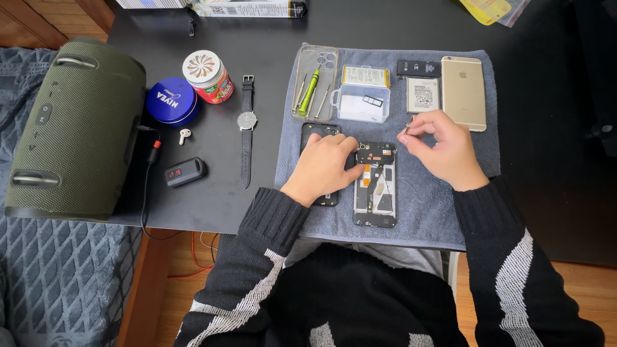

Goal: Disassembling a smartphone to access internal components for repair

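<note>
The opened phone (375, 185) lies back-up on the grey towel (437, 212) at the bench's near edge. My left hand (324, 166) rests curled on its upper edge, steadying it; my right hand (440, 146) pinches a small metal part (407, 127) just above. Keep the chassis flat and the pinch light.

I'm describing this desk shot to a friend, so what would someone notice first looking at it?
Probably the opened phone at the middle of the grey towel, its insides bare, with the left hand resting on it and the right hand pinching a tiny part beside it. Next, the big olive speaker lying at the far left edge of the black table.
</note>
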